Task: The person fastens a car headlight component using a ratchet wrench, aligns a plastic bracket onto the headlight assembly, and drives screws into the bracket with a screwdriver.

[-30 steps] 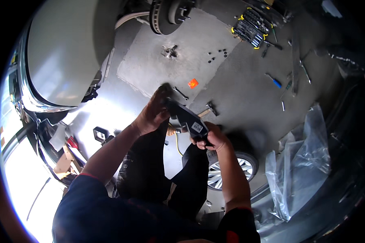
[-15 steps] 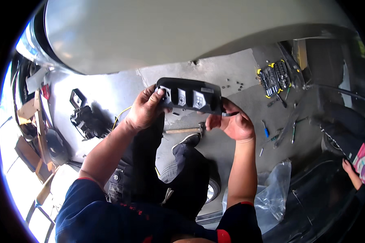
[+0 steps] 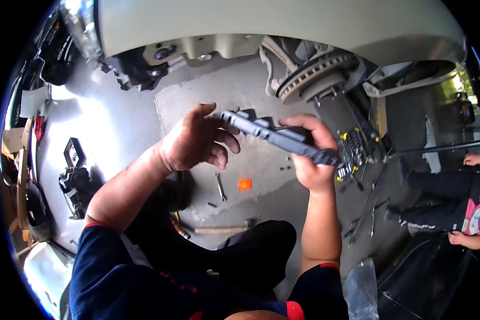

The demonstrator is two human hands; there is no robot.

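A black plastic car part [image 3: 272, 136], long and narrow with notches along its edge, slants across the space between my hands. My right hand [image 3: 316, 160] is closed round its right end, thumb below and fingers above. By the higher left end, my left hand [image 3: 192, 138] has its fingers apart and slightly curled; whether it touches the part there is hard to make out. Beyond them is a pale car fender [image 3: 277, 21], with a brake disc [image 3: 320, 77] showing under its arch.
On the floor lie a wrench [image 3: 220, 188], an orange square [image 3: 245, 184], a wooden-handled hammer [image 3: 221, 230] and an open tool set [image 3: 352, 152]. Dark car parts [image 3: 74, 189] stand at left. At right is another person [image 3: 464, 208], near clear plastic sheeting [image 3: 360, 288].
The part has turned from its broad face to edge-on, its right end lower. My left hand has loosened while my right has taken hold. The view now takes in the brake disc.
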